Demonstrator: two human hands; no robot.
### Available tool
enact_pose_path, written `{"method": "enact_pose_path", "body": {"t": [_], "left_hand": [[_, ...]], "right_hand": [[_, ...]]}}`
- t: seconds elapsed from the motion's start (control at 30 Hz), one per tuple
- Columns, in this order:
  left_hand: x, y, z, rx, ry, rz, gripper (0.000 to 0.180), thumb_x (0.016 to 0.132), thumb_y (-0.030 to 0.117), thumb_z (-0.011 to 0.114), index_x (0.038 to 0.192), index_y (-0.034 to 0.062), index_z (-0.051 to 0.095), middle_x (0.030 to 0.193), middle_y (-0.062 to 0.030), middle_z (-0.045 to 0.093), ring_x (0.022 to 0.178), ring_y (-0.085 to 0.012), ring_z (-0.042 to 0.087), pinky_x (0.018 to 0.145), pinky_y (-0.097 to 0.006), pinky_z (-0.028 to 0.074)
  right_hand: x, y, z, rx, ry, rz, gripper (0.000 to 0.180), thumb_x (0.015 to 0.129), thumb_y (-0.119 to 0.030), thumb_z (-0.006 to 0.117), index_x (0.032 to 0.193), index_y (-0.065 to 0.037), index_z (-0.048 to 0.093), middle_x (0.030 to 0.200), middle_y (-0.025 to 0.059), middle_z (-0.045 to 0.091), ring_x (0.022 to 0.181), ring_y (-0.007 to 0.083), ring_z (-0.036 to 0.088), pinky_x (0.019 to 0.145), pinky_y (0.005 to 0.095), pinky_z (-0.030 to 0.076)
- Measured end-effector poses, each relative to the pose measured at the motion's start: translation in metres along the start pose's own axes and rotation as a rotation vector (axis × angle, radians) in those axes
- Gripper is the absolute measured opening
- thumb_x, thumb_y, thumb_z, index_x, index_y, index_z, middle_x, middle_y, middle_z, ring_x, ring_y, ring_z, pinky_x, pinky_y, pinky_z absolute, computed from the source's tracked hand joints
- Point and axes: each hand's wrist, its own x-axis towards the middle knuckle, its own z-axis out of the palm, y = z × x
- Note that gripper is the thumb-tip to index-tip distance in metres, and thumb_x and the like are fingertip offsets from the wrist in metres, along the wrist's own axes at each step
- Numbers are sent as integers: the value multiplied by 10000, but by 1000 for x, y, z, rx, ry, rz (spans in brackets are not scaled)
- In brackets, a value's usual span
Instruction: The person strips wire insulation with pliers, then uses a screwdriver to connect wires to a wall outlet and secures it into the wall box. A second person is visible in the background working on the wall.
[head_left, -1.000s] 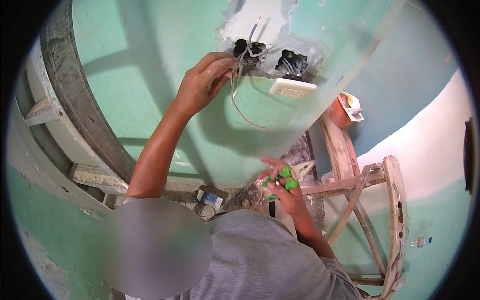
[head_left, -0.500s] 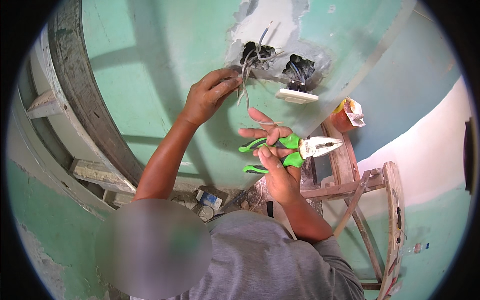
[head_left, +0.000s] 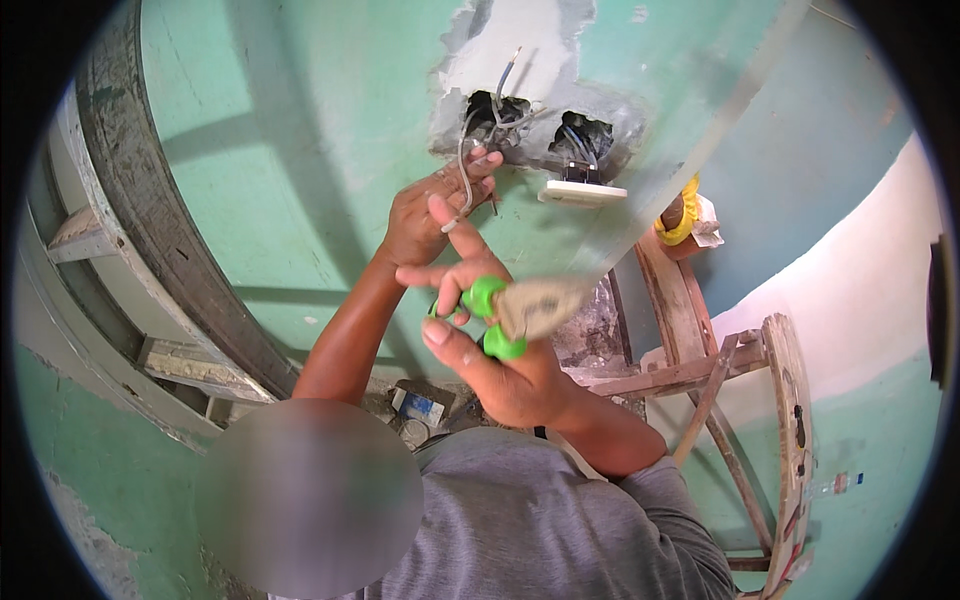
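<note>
Here, near the centre of the frame, my right hand (head_left: 500,360) is closing around the green handles of a pair of pliers (head_left: 510,310), fingers wrapped and the index finger stretched out, with the blurred metal head pointing toward the right. Just above it, my left hand (head_left: 430,215) is pinching a grey wire (head_left: 462,185) that is hanging out of the left wall box (head_left: 495,110) in the upper middle of the picture. More wires are sticking out of that opening, one standing straight up against the bare plaster. Beside it, to the right, a second wall box (head_left: 585,140) is showing dark cables, and a white socket plate (head_left: 582,192) is dangling just below it against the green wall (head_left: 300,150). At the right of the frame a wooden ladder (head_left: 700,350) is leaning, with a yellow roll (head_left: 685,220) sitting at its top.
</note>
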Motion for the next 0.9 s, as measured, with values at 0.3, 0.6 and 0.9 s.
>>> {"method": "enact_pose_path", "body": {"t": [0.3, 0.6, 0.9], "left_hand": [[34, -4, -7, 568, -185, 628, 315, 913, 164, 652, 1221, 179, 716, 1395, 1, 703, 1368, -232, 620, 1122, -413, 521], [64, 6, -32, 758, -442, 734, 304, 887, 173, 640, 1172, 216, 739, 1266, 37, 727, 1274, -187, 657, 1028, -367, 541], [71, 16, -18, 727, -460, 621, 278, 805, 125, 750, 1074, 193, 736, 1134, 35, 718, 1154, -217, 682, 944, -394, 542]], "right_hand": [[-17, -11, -10, 218, -106, 200, 113, 995, 25, 570, 1060, -52, 519, 1741, 334, 69, 1337, 331, 638, 846, 320, 524], [-99, 46, -30, 400, 131, 598, 121, 990, -17, 583, 1091, -64, 536, 1385, 201, 607, 1153, 220, 685, 882, 318, 513], [-59, 96, -56, 559, 266, 795, 274, 905, -61, 590, 1178, -57, 591, 1119, 126, 721, 1078, 234, 708, 810, 305, 497]]}}
